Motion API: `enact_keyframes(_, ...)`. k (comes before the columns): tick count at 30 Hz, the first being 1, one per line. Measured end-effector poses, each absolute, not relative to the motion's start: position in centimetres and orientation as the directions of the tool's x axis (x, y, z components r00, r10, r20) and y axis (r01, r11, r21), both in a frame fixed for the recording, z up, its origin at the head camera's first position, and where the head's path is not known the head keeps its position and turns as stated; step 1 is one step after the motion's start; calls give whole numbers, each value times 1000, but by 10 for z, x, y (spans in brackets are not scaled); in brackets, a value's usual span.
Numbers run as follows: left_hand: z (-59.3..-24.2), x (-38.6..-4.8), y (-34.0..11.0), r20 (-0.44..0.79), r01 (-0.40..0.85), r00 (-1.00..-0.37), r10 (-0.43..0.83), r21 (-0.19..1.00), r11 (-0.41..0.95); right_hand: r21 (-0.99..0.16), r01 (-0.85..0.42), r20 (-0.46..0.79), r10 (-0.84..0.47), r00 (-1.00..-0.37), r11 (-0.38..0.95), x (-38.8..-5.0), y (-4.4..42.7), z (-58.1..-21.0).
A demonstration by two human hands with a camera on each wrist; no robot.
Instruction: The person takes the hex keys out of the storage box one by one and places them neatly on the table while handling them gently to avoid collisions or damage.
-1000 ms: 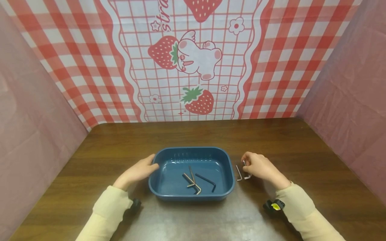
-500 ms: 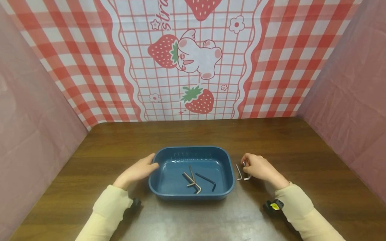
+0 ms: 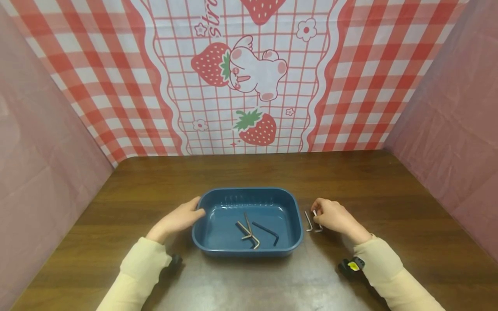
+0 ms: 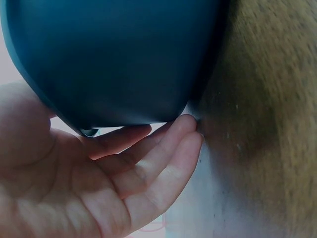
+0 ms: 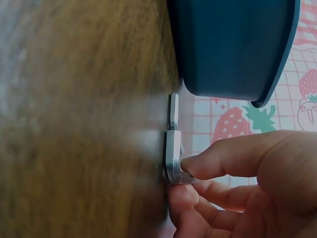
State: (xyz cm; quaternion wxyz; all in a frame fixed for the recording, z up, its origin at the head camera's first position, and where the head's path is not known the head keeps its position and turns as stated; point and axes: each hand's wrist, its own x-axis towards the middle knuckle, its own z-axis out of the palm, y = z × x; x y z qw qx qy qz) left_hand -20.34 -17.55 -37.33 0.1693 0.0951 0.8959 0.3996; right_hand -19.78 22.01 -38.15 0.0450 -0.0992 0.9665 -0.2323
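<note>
My left hand (image 3: 177,221) grips the left end of a blue plastic tray (image 3: 249,252), its thumb over the rim and its fingers against the outer wall, as the left wrist view shows. To the right of the tray, my right hand (image 3: 334,216) pinches a silver hex key (image 5: 173,153) between thumb and fingers, low at the tabletop. Part of that key is hidden by the fingers. Just left of it another silver hex key (image 3: 308,221) lies on the table. Inside the tray are several hex keys, among them a black one (image 3: 266,231) and a brass-toned one (image 3: 249,235).
The wooden table (image 3: 249,285) carries the tray near its middle. A red-and-white checked cloth with strawberry prints (image 3: 253,82) hangs behind it. Pink cloth (image 3: 46,142) closes off both sides.
Hardly anything differs: both hands keep their places on the tray and at the hex key. The head view has tilted very slightly.
</note>
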Motion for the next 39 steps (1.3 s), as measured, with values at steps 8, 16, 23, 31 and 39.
enact_keyframes(8,-373,-202,-175,-224,38,-924,311,754,656,-457,-159,-42,-200,-979,875,-198,220,-383)
enact_keyframes(16,-374,-203,-176,-223,37,-925,308,754,655,-447,-169,-30,-204,-979,878,-196,218,-383)
enact_keyframes(23,-375,-203,-176,-228,32,-924,306,753,657,-431,-170,-31,-202,-979,886,-194,215,-382)
enact_keyframes(31,-377,-204,-176,-223,32,-927,301,754,656,-428,-169,-30,-200,-979,888,-193,214,-381)
enact_keyframes(39,-378,-205,-175,-209,34,-932,295,761,648,-421,-177,-14,-201,-980,890,-192,213,-381)
